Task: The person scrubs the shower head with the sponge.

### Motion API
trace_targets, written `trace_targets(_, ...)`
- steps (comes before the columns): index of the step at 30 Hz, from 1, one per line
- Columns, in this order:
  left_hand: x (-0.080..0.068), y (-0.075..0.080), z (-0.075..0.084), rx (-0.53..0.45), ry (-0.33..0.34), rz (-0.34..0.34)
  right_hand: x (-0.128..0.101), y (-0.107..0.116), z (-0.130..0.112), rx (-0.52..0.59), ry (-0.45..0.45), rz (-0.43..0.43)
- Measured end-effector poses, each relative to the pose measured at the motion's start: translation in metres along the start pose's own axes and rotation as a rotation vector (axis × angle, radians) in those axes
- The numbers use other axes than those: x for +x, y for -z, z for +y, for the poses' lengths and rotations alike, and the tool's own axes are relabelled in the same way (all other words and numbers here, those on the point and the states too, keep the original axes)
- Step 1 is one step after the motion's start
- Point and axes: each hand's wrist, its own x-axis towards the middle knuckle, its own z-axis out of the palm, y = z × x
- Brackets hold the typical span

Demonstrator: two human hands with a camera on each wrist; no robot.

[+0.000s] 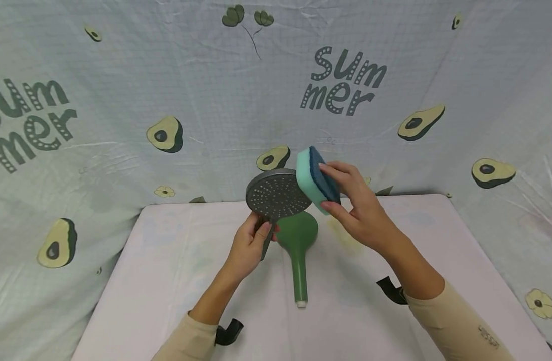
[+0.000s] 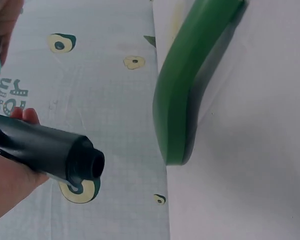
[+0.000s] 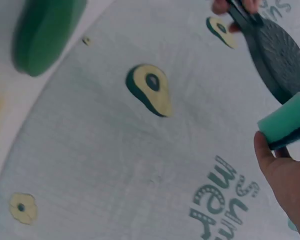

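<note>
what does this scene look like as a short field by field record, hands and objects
left hand: left hand grips the handle of the grey shower head, held up with its nozzle face toward the camera
right hand: right hand pinches the sponge, mint foam side against the shower head's rim
sponge: two layers, mint foam and blue scouring pad
on table: green shower head lies on the table, handle toward the person
backdrop: avocado print cloth reading "summer"
sleeves: beige, black wrist straps
</note>
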Motion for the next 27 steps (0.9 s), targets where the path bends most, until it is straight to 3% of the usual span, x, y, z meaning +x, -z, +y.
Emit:
trace_targets(4, -0.002, 0.001, -0.002, 0.143, -0.001, 0.021, 0.006, 0.011, -0.005, -0.132, 0.057, -0.048)
trace_targets(9, -0.002, 0.004, -0.002, 0.366, -0.078, 0.076, 0.007, 0.013, -0.01, -0.222, 0.131, -0.063)
trace_targets(11, -0.002, 0.005, -0.004, 0.364, -0.107, 0.078, 0.007, 0.012, -0.009, -0.216, 0.149, -0.052)
trace_targets(15, -0.001, 0.006, -0.008, 0.212, -0.119, 0.056, 0.003, 0.012, -0.001, -0.16, 0.145, -0.036)
trace_targets(18, 0.0, 0.006, -0.006, 0.153, -0.11, 0.059, -0.001, 0.01, 0.01, -0.112, 0.096, -0.038)
trace_targets(23, 0.001, 0.008, -0.003, 0.208, -0.136, 0.075, -0.01, 0.01, 0.028, -0.044, 0.001, -0.047)
trace_targets(27, 0.002, 0.01, -0.004, 0.282, -0.17, 0.085, -0.007, 0.017, 0.027, -0.081, 0.017, -0.056)
